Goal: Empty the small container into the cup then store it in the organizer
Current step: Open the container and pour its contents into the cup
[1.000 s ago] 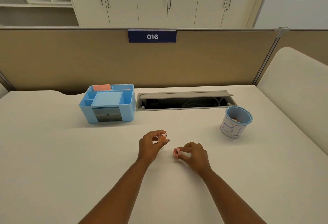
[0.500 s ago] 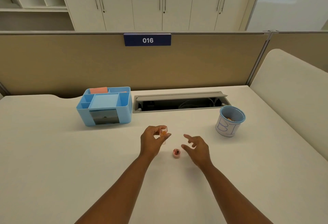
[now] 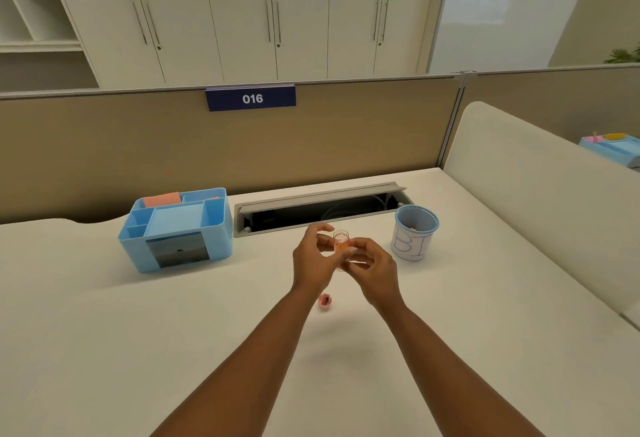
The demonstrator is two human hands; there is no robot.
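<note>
A small clear container [image 3: 341, 244] with orange contents is held upright above the white desk, its top open. My left hand [image 3: 313, 260] grips it from the left and my right hand [image 3: 374, 268] pinches it from the right. Its pink lid [image 3: 325, 301] lies on the desk just below my hands. The white cup [image 3: 414, 232] with a blue rim and blue lettering stands to the right of my hands. The light blue organizer [image 3: 176, 227] with several compartments and a grey drawer sits at the left.
An open grey cable tray [image 3: 322, 208] runs along the back of the desk [image 3: 138, 332] between organizer and cup. A tan partition [image 3: 207, 146] closes the back, a white divider [image 3: 536, 201] the right side.
My right hand set the pink lid down on the desk, then rose to meet the container. My left hand lifted the container up and to the right.
</note>
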